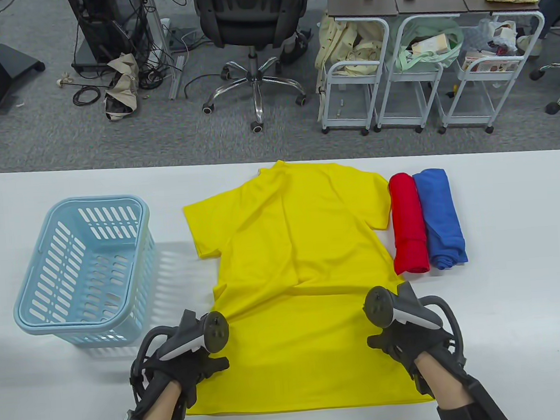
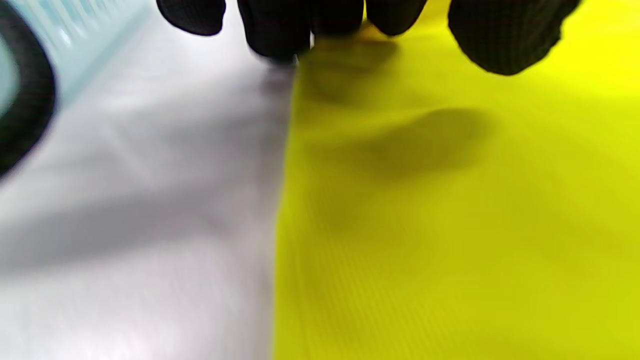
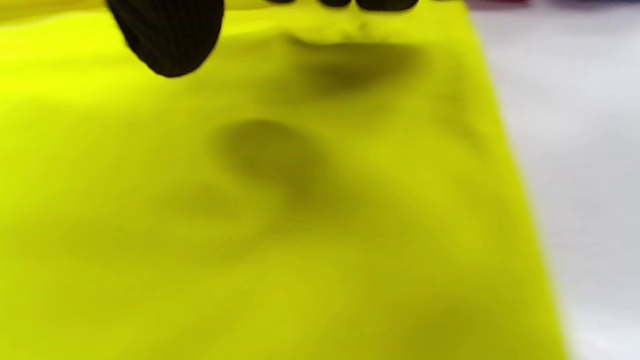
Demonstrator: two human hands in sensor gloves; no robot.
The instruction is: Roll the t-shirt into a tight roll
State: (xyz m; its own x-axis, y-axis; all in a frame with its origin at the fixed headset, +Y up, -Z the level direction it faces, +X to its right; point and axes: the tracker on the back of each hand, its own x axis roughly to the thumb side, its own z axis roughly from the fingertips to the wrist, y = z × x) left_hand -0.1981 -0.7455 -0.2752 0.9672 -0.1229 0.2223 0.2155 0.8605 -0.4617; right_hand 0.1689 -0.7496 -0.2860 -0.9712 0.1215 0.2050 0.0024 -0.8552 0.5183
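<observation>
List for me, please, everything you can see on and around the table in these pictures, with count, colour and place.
t-shirt: 1, yellow, spread flat at the table's middle, hem nearest the person.
rolled shirts: 2, red and blue, side by side just right of the t-shirt.
basket: 1, light blue, on the table's left, nothing visible inside.
table: 1, white.
office chair: 1, black, on the floor beyond the table.
trolleys: 3, white, holding bags and boxes, under brown desks at upper right.
left hand: black glove, on the t-shirt's left edge near the hem.
right hand: black glove, on the t-shirt's right edge.
</observation>
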